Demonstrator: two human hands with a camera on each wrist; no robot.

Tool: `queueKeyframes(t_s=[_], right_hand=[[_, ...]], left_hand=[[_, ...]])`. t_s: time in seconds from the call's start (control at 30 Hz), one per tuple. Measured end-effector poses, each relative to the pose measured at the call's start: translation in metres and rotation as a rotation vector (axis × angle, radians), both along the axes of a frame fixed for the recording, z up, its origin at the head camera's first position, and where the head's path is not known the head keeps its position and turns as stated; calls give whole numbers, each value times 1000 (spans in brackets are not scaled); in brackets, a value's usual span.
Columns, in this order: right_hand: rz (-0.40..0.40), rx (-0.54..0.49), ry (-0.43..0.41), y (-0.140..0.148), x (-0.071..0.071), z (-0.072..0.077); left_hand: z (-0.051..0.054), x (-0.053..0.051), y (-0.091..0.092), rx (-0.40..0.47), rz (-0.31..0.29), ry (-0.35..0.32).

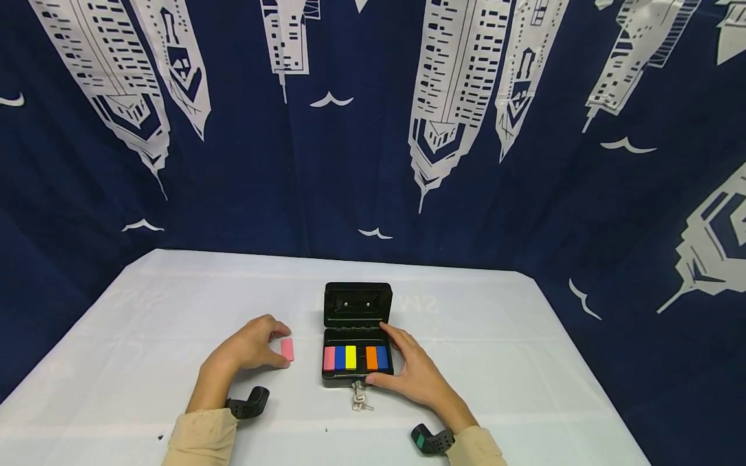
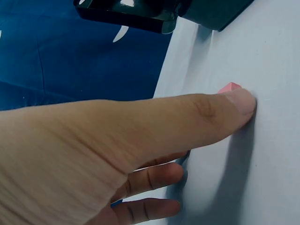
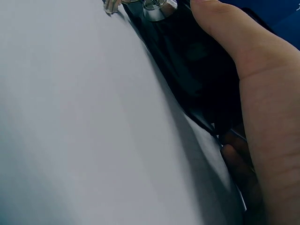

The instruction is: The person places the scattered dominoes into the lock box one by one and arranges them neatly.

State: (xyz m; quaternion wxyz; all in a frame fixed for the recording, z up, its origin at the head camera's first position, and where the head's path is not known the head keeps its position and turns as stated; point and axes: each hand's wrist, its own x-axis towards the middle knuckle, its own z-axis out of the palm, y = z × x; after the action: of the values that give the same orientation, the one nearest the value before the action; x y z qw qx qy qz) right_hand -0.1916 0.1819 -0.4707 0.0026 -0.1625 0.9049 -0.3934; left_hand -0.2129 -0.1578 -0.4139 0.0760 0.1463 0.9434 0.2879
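A black cash box (image 1: pixel 329 378) stands on the white table with its lid (image 1: pixel 358 304) raised. Inside lie several coloured blocks in a row: a pink one (image 1: pixel 329 358), a blue one, a yellow one (image 1: pixel 350 357), then past a gap an orange one (image 1: pixel 371 357) and another blue one. To the left of the box, my left hand (image 1: pixel 253 343) pinches a loose pink block (image 1: pixel 287 349) between thumb and forefinger, low at the tabletop. My right hand (image 1: pixel 414 369) grips the box's right side, thumb on the front edge, fingers toward the hinge.
Keys (image 1: pixel 359 398) hang from the lock (image 3: pixel 159 9) at the front of the box. White cloth covers the table (image 1: pixel 495 336). Behind it hangs a dark blue curtain (image 1: pixel 350 162) printed with white buildings. Each wrist wears a black band (image 1: pixel 248 402).
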Motion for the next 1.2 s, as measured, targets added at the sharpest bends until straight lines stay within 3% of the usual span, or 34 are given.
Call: queueKeyframes(t_s=[0.27, 0.8, 1.1, 1.2], right_hand=[[-5, -4, -4, 0, 0, 0], [1, 3, -8, 0, -2, -1], [-5, 10, -12, 0, -1, -1], [-3, 9, -8, 0, -1, 0]], left_hand=[[1, 0, -1, -10, 7, -24], [2, 0, -1, 35, -4, 2], [4, 0, 0, 60, -21, 39], [7, -2, 1, 66, -43, 84]])
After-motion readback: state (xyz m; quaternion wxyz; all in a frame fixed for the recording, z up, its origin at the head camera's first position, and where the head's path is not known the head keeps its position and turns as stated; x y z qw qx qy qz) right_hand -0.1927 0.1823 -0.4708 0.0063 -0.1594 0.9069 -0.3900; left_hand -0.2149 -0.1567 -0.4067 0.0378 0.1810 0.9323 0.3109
